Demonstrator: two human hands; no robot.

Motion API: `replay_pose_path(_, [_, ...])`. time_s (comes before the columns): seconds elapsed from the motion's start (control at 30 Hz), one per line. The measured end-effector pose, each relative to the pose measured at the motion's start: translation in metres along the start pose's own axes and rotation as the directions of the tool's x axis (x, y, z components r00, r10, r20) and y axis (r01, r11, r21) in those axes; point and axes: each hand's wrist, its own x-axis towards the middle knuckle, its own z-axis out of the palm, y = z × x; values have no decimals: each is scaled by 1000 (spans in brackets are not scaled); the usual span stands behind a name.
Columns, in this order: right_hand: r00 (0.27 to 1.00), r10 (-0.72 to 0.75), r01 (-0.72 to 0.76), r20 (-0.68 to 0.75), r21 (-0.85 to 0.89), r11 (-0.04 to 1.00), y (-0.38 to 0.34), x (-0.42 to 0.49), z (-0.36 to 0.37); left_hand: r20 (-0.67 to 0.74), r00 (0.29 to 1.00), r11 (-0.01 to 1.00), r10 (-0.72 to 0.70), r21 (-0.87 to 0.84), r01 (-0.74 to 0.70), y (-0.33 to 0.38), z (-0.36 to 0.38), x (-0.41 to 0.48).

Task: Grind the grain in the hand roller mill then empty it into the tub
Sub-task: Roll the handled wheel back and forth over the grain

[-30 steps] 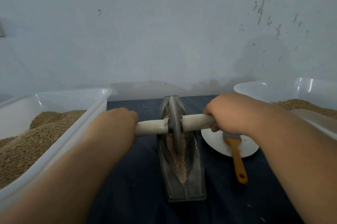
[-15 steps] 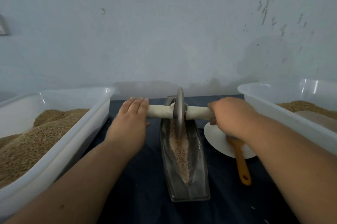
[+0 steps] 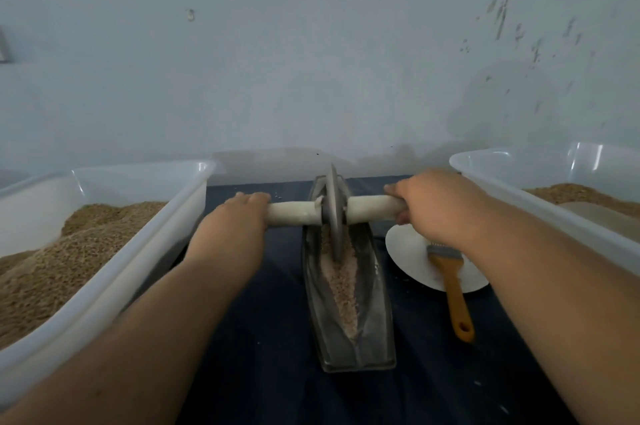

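The right end of the white handle (image 3: 370,207) is grasped by the right hand (image 3: 433,208), the fingers being curled over it and the thumb tucked beneath. The left end of the same handle is covered by the left hand (image 3: 230,227), which is laid flat on top with the fingers stretched forward across it rather than wrapped round. A thin metal wheel (image 3: 334,210) is fixed upright on the middle of the handle, between the two hands, and its lower edge is set in the far half of a long, narrow metal trough (image 3: 375,320). A strip of pale grain (image 3: 341,282) is spread along the bottom of the trough, from under the wheel to a point near the close end. Just right of the trough a white plate (image 3: 408,258) is seen, partly hidden by the right wrist, and across it a brush (image 3: 455,293) with a yellow handle is laid. The trough and plate are placed on a dark blue cloth (image 3: 277,355). To the left, a clear plastic left tub (image 3: 145,262) is heaped with brown grain (image 3: 69,251); to the right, a right tub (image 3: 588,161) of the same kind is partly filled. A pale, marked wall (image 3: 311,61) is seen behind.
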Motion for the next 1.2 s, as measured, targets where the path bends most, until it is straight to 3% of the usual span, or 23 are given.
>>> replay_pose_path(0.07, [993,31,-21,-116,87,996,2,6,15,-48,999,996,-24,-91,20,1,11,4])
replay_pose_path(0.17, [951,5,22,-308,85,996,3,13,34,-53,998,991,-24,-132,17,0,22,7])
replay_pose_path(0.23, [949,16,11,-314,83,996,3,15,36,-44,999,990,9,-139,-15,0,22,6])
replay_pose_path(0.37, [994,31,-24,-106,68,997,9,7,19,-61,995,990,75,-113,-82,3,-6,-1])
replay_pose_path(0.43, [1000,-27,27,9,41,999,11,-1,2,12,995,995,96,-28,-95,7,-29,-7])
replay_pose_path(0.63, [931,-157,179,330,-37,983,6,-30,-46,286,954,954,86,254,-162,22,-82,-27])
replay_pose_path(0.73, [911,-170,203,375,-50,978,5,-36,-53,354,932,929,74,315,-193,27,-89,-26])
replay_pose_path(0.9, [971,-128,143,204,-65,988,4,-15,-25,310,950,956,37,267,-125,21,-56,-11])
replay_pose_path(1.07, [985,-8,2,-174,-31,1000,5,7,22,165,986,992,-21,123,1,19,-11,5])
replay_pose_path(1.2, [989,-28,26,-143,-18,1000,2,9,36,70,994,986,89,134,-98,19,-3,1])
